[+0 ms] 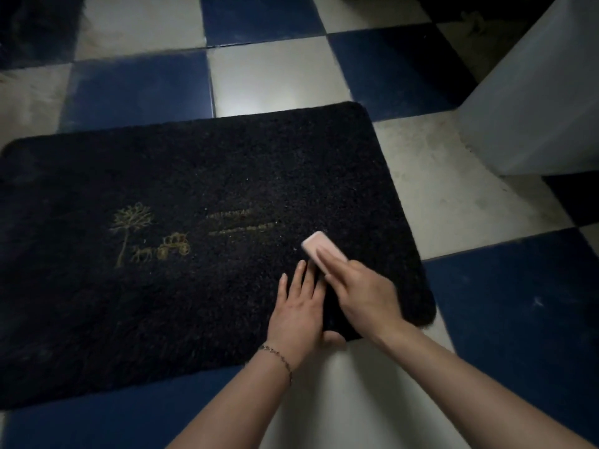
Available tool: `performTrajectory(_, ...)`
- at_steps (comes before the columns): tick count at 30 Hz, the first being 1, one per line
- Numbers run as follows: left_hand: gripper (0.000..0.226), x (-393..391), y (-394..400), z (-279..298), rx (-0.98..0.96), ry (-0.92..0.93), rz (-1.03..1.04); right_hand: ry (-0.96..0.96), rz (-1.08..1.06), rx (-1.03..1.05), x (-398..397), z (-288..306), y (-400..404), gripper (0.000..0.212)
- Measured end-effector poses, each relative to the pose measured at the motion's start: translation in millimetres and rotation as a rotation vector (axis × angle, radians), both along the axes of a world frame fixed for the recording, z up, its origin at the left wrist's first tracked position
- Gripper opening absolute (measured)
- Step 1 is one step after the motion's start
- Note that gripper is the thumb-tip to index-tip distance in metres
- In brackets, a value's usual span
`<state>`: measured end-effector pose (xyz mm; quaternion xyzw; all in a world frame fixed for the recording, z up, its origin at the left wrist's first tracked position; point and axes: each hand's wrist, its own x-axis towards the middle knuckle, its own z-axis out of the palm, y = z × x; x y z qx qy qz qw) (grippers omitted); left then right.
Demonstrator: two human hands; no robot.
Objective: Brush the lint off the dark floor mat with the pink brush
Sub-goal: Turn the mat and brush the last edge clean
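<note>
Mat (181, 254) flat on checkered floor (275, 76), left hand (299, 306) spread pinning its near edge, right hand (363, 293) gripping brush (321, 249) beside it; hard strokes could ruck the mat or clip the fingers.

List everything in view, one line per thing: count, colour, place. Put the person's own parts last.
floor mat: one, dark with a gold tree-and-carriage design and gold lettering, lying on the tiled floor, filling the left and centre.
pink brush: one, pale pink, on the mat near its right end, under the right hand's fingers.
floor tiles: many, blue and off-white in a checker pattern, all around the mat.
white object: one, large, upper right; what it is cannot be told.
bracelet: one, thin chain, on the left wrist.
left hand: one, fingers straight, pressing flat on the mat's near edge.
right hand: one, blurred, holds the brush.
</note>
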<state>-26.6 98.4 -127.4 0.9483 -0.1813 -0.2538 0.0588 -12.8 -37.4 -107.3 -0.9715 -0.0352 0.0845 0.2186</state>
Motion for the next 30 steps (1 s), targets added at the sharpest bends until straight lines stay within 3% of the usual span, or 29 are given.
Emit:
performTrajectory(3, 0.12, 0, 0, -1, 0.012, -0.001, 0.012, 0.019, 0.068, -0.081, 24, -5, -4, 0.044)
performTrajectory(9, 0.123, -2, 4, 1, -0.026, 0.023, 0.015, 0.024, -0.111, -0.194, 50, -12, -64, 0.044)
performTrajectory(15, 0.124, -3, 4, -2, -0.028, 0.007, 0.014, 0.029, -0.182, -0.092, 41, -4, -42, 0.043)
performTrajectory(20, 0.118, -2, 2, -1, -0.007, 0.005, 0.006, 0.024, 0.071, -0.096, 14, -4, -3, 0.046)
performTrajectory(24, 0.119, -3, 5, -4, -0.016, 0.006, 0.002, 0.079, -0.124, -0.188, 42, -10, -54, 0.044)
performTrajectory(27, 0.118, -3, 6, -4, -0.019, 0.01, 0.006, 0.092, -0.401, -0.086, 48, -8, -111, 0.039)
performTrajectory(30, 0.118, -4, 5, -3, -0.017, 0.02, 0.002, 0.073, -0.507, -0.011, 34, 1, -139, 0.041)
